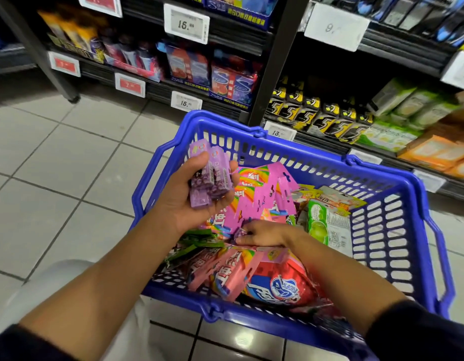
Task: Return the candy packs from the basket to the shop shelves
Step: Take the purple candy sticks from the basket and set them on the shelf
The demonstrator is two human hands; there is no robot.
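A blue plastic basket (390,194) stands on the floor before the shelves, filled with several candy packs. My left hand (184,201) hovers over its left side and grips a small stack of purple candy packs (208,175). My right hand (262,234) reaches down into the basket among pink rainbow-printed packs (267,194), its fingers pinching a small purple pack (240,233) that is mostly hidden. A green pack (318,222) and a red bag (285,285) also lie in the basket.
Dark shop shelves (277,61) run along the back, with white and red price tags. They hold red-and-blue gum boxes (233,82), black-and-yellow packs (319,113) and green and orange packs (413,118). Grey tiled floor (56,165) stretches to the left.
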